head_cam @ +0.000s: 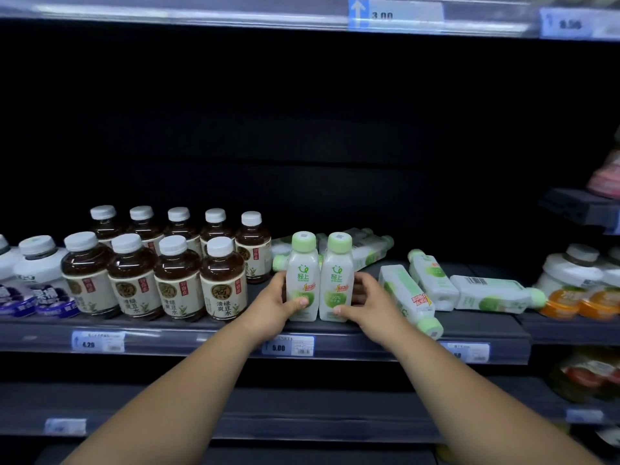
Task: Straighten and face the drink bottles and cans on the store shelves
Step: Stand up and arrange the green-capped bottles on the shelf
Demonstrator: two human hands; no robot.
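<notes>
Bottles with green caps stand upright as a touching pair at the shelf (pixel 235 333) front: the left hand (pixel 275 307) wraps the left bottle (pixel 303 276), thumb on its label, and the right hand (pixel 364 305) wraps the right bottle (pixel 336 276) the same way. Just right of the hands, three more green-capped bottles (pixel 432 280) lie toppled on the shelf, and others lie behind the pair. To the left, brown tea bottles (pixel 174 280) with white caps stand in two rows, labels forward. A price tag (pixel 288 345) reading 5.00 sits below the pair.
</notes>
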